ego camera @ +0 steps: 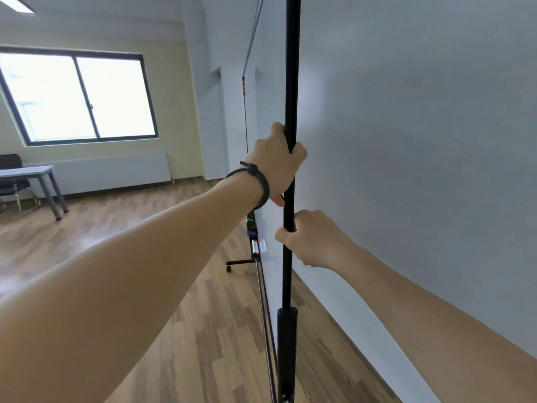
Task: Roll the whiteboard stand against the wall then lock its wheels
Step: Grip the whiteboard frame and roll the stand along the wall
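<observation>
The whiteboard stand's black upright pole point(291, 68) rises straight in front of me, seen edge-on, with the board stretching away to the far end. My left hand point(276, 161), a dark band on its wrist, is wrapped around the pole at mid height. My right hand point(311, 237) grips the same pole just below it. The pale wall point(421, 141) lies close on the right, with a narrow strip of floor between it and the stand. At the far end a black foot with a caster wheel point(229, 268) rests on the floor. The near wheels are out of view.
Markers point(255, 245) lie in the board's tray at the far end. A wooden floor point(145, 257) spreads to the left. A grey table point(32, 173) and dark chair point(10, 175) stand at the far left below a large window point(78, 97).
</observation>
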